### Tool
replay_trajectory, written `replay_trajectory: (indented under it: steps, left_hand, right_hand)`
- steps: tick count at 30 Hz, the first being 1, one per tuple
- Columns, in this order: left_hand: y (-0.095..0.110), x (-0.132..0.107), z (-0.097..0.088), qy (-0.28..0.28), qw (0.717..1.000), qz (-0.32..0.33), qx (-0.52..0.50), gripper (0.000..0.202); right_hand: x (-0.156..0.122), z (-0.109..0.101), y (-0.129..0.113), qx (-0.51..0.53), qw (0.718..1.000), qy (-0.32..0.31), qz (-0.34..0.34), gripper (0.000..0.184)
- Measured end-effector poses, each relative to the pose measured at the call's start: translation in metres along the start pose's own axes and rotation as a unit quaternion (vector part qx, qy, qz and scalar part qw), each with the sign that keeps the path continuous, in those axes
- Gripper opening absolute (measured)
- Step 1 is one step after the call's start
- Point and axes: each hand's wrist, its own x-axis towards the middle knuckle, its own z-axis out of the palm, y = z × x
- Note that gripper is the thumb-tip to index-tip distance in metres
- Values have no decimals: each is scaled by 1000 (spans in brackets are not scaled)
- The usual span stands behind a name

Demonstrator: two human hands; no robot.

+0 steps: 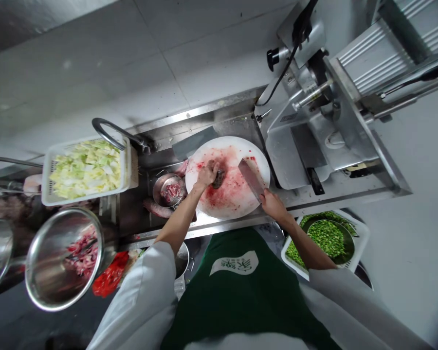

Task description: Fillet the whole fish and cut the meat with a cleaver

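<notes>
Head view, centre frame: our left hand (206, 175) has its fingers around a dark piece (218, 180) on the white board (228, 212); our right hand (273, 204) grips a cleaver (251, 179). Cutting seems in hand; a stroke calls for tucked left fingers.

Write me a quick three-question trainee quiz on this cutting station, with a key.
1. Multiple choice: what is in the right hand?
a) ladle
b) cleaver
c) whisk

2. True or false: the white basket of pale chopped leaves is left of the round white board.

3. Fill in: of the two hands, the ____ one is nearer the dark piece on the board.

Key: 1. b; 2. True; 3. left.
</notes>
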Motion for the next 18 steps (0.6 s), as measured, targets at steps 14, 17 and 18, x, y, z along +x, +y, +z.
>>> replay_trajectory:
  steps: [14,17,18]
  left_hand:
    - [-3,-90,43,201,948,-13,-247,48]
    - [1,-89,43,207,942,-12,-263,44]
    - [2,-89,43,204,943,-13,-263,44]
  right_hand:
    - [12,-3,-56,-54,997,17,-60,42]
    - [20,-4,-91,-62,992,53,-92,45]
    - [22,-4,-102,-63,991,59,-103,44]
